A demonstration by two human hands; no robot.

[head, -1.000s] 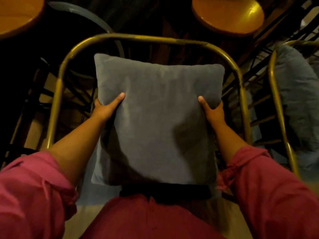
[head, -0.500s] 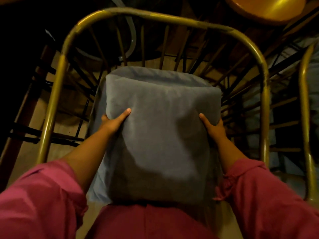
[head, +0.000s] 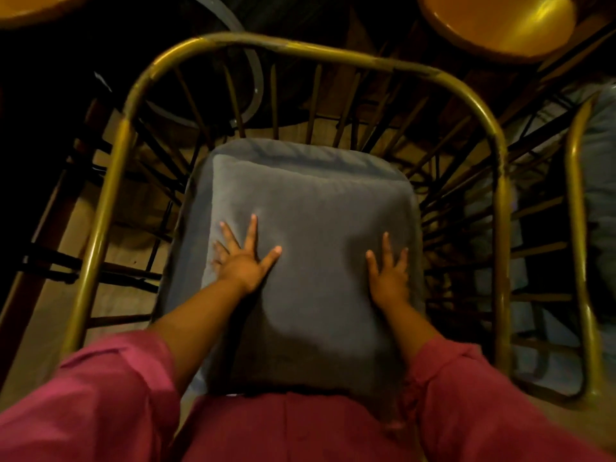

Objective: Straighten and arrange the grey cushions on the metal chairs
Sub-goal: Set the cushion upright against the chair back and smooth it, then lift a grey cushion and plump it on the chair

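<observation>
A square grey cushion [head: 310,208] lies flat inside the brass-coloured metal chair [head: 300,50], on top of a second grey seat cushion [head: 300,153] whose far edge shows behind it. My left hand [head: 245,256] rests palm down on the cushion's left part, fingers spread. Flat on its right part is my right hand [head: 388,273], fingers apart. Neither hand grips anything. The near edge of the cushion is hidden by my pink clothing.
A second metal chair [head: 576,201] with a grey cushion [head: 603,168] stands close on the right. Round wooden table tops sit at the top right [head: 500,21] and top left [head: 30,8]. Thin dark rods form the chair's back and sides.
The cushion went from upright in both hands down flat onto the seat. My hands let go of its sides and now lie spread on its top.
</observation>
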